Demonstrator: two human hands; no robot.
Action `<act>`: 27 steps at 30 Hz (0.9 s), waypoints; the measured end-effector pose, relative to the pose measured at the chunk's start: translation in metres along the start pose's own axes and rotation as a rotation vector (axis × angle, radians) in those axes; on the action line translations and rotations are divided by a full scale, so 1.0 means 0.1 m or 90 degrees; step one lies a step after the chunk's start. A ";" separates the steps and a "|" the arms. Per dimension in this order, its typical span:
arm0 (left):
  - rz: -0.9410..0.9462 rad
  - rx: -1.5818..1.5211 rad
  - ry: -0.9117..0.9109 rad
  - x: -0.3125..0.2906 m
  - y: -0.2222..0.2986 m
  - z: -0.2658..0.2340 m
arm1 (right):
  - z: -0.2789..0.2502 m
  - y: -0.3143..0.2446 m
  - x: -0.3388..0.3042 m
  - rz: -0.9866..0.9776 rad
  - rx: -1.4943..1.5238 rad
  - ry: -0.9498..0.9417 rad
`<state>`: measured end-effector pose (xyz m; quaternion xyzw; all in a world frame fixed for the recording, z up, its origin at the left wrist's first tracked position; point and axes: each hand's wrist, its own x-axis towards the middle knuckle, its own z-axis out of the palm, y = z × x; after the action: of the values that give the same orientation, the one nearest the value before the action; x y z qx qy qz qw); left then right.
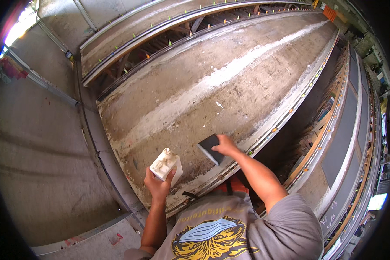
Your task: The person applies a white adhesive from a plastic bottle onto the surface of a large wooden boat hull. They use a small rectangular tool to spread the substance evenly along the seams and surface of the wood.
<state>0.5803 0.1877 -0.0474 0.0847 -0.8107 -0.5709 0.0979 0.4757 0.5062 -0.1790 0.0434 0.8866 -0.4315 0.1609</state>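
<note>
My left hand [158,182] is closed around a white, box-shaped plastic jug [164,165], gripping its lower side near the table's front edge. Cream-coloured residue covers the jug's top, and a small knob or spout rises at its far end. In my right hand [225,145] is a dark grey rectangular slab [209,146] with a pale edge. The slab is tilted over the long table [169,97]; whether it touches the surface I cannot tell. Brown and worn, the tabletop carries a broad white streak running away to the far right.
A second long table [134,30] stands beyond the first, pegs along its edge. To the right, across a dark gap, lies another long table [355,130] with grey panels. A grey wall [39,130] closes the left side. An orange object [329,13] hangs at the far end.
</note>
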 end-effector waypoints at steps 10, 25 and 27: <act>-0.017 -0.018 -0.025 -0.05 0.05 0.14 | -1.68 0.32 0.35 0.136 -0.304 0.300; 0.018 0.049 -0.018 0.18 0.18 0.54 | -1.05 -0.27 1.01 0.038 -0.440 0.187; 0.005 0.038 -0.019 0.18 0.25 0.54 | -1.03 -0.11 1.29 0.022 -0.482 0.215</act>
<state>0.5486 0.2410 -0.0409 0.0759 -0.8293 -0.5471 0.0853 0.3258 0.5721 -0.1533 0.0660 0.9957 -0.0594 0.0249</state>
